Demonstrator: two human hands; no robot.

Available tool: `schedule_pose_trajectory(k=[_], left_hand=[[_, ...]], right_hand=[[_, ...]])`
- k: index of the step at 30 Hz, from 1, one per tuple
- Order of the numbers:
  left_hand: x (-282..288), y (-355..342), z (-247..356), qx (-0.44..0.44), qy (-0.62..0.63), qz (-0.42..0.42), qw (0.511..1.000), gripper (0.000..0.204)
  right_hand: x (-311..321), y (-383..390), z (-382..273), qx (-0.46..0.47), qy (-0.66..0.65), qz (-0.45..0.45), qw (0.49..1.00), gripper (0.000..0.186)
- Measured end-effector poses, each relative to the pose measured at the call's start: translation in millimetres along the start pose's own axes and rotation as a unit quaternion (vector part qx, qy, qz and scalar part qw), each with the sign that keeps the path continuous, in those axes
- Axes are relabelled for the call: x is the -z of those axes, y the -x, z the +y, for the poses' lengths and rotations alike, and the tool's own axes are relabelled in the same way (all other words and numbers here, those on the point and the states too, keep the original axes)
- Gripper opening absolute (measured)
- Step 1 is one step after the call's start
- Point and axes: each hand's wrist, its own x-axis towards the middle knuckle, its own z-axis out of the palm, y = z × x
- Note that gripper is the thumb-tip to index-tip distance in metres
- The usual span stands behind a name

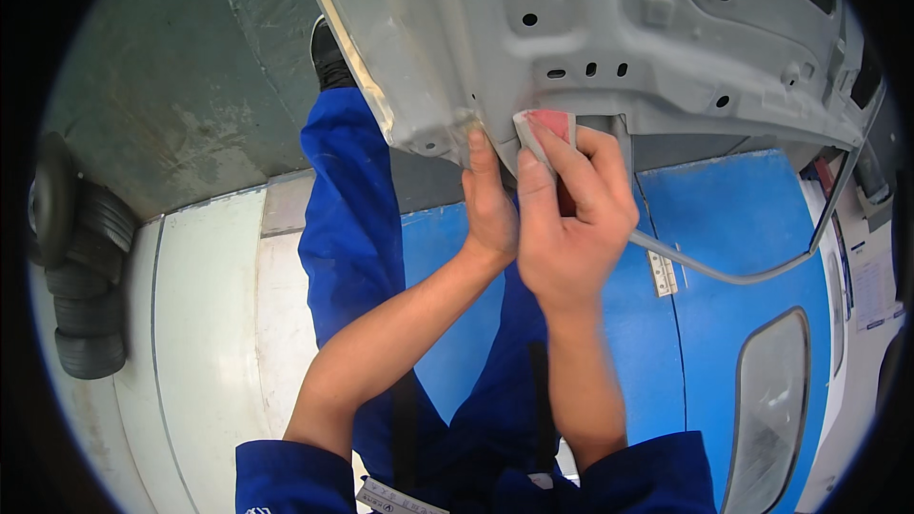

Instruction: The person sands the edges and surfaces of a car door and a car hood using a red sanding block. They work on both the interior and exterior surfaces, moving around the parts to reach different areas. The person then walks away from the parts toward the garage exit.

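Observation:
A grey car door panel (457, 48) with several punched holes fills the upper part of the head view. At its near edge, my left hand (490, 205) grips the metal, thumb on top; its other fingers are mostly hidden. Close beside it, my right hand (581, 219) is closed on a folded piece of sandpaper (552, 123), pinkish red on one face and pale grey along the edges. The sandpaper lies against the panel's near edge. A tan strip (350, 38) runs down the panel's left side.
The panel's thin frame (743, 278) curves out at the right. Stacked black tyres (86, 276) stand at the far left. Behind my legs is a blue door (724, 219) with a hinge (662, 274) and a window (771, 400). My shoe (328, 57) shows beside the panel.

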Motion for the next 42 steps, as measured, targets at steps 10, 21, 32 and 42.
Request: schedule_pose_trajectory(k=[10,21,32,42], left_hand=[[-10.6,0.1,-2.8,-0.018,0.005,0.063,0.998,0.063],[-3.9,-7.7,1.5,0.009,0.291,-0.103,0.951,0.068],[16.3,-4.5,-8.0,-0.043,-0.102,-0.042,0.993,0.060],[6.2,-0.2,-7.5,-0.048,-0.014,0.056,0.997,0.067]], right_hand=[[4.8,-4.8,-2.5,-0.004,-0.009,-0.013,1.000,0.023],[-3.2,-7.9,-0.4,0.028,0.006,-0.002,1.000,0.027],[5.6,-4.4,8.8,0.033,-0.029,-0.029,0.999,0.027],[16.7,-3.0,7.1,0.112,0.010,-0.044,0.993,0.027]])
